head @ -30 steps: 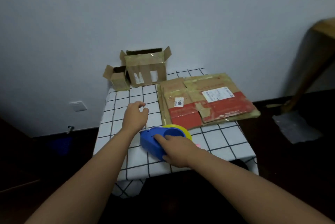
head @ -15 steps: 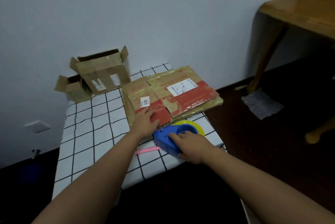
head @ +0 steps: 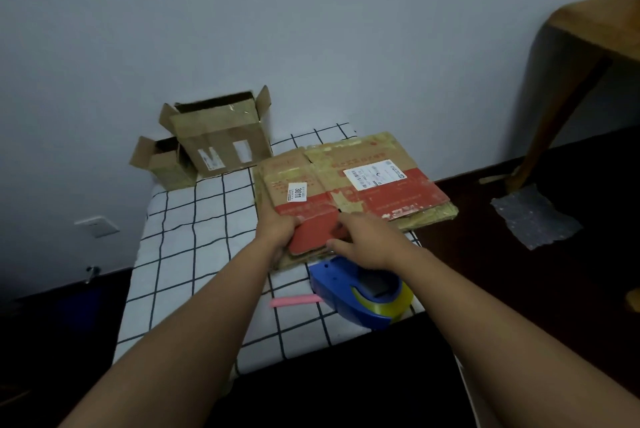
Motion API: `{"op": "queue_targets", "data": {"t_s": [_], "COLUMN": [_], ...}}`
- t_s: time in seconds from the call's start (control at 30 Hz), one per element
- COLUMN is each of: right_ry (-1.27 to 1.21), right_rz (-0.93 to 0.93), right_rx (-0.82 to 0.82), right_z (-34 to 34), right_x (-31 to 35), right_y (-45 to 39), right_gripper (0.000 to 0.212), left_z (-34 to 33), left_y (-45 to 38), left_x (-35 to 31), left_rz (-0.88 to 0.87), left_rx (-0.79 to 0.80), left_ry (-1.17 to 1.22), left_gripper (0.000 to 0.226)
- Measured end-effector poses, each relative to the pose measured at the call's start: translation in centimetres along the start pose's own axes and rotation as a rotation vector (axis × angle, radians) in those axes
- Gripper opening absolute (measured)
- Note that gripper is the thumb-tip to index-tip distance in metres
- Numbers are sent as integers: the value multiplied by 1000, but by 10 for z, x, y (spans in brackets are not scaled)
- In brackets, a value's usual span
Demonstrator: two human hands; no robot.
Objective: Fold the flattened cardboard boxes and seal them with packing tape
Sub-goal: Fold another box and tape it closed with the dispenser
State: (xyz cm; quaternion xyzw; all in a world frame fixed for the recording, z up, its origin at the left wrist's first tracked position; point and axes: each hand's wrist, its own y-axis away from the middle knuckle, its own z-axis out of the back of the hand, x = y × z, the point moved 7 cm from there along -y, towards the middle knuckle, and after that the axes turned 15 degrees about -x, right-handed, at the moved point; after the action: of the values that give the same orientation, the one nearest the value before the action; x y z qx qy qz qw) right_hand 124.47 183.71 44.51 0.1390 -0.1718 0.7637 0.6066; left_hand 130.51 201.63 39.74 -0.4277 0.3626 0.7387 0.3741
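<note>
Socket: a white wall socket [head: 97, 226] sits low on the wall, left of the table.
Table: a white cloth with a black grid [head: 194, 240] covers it.
Open boxes: a small box [head: 162, 164] and a bigger box [head: 221, 136] stand at the back left, flaps up, touching each other.
Left hand: the left hand [head: 277, 226] grips the near left corner of the flat boxes, thumb on top.
Flat boxes: a stack of flattened boxes [head: 363, 181], brown and red with white labels, lies on the table's right side.
Right hand: the right hand [head: 367, 242] rests on the stack's near edge; whether its fingers curl under, I cannot tell.
Pink strip: a pink strip [head: 294, 300] lies just left of the dispenser.
Tape dispenser: a blue tape dispenser [head: 360, 296] with a yellowish roll lies near the table's front right edge, below the right wrist.
Plastic sheet: a crumpled plastic sheet [head: 533, 219] lies on the dark floor.
Wooden table: a wooden table [head: 595, 29] stands at far right.
</note>
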Motion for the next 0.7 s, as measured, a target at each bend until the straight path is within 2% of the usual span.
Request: {"op": "queue_targets", "data": {"t_s": [0.07,0.13,0.23,0.37,0.5,0.7], "right_ry": [-31,-54,-70,3,-11,-361], "right_rz": [-18,-25,-59,-117,-237,-447], "right_rx": [-79,-143,-260,-435,-440,-370], "right_z": [8,16,34,63,64,22], "right_x": [6,14,22,30,38,73], "right_y": [-9,-17,-30,-49,-72,-104], "right_gripper": [35,32,33,42,57,89], "left_z": [3,5,18,77,159,278], "left_y": [-2,1,-2,-12,-27,-30], "left_x": [-5,-19,-44,-55,-39,14], "left_rz": [174,278,239,196,186,146], "left_rx": [37,103,161,140,64,-84], "left_ry": [143,292,364,438,490,492], "left_gripper": [36,26,30,30,31,32]}}
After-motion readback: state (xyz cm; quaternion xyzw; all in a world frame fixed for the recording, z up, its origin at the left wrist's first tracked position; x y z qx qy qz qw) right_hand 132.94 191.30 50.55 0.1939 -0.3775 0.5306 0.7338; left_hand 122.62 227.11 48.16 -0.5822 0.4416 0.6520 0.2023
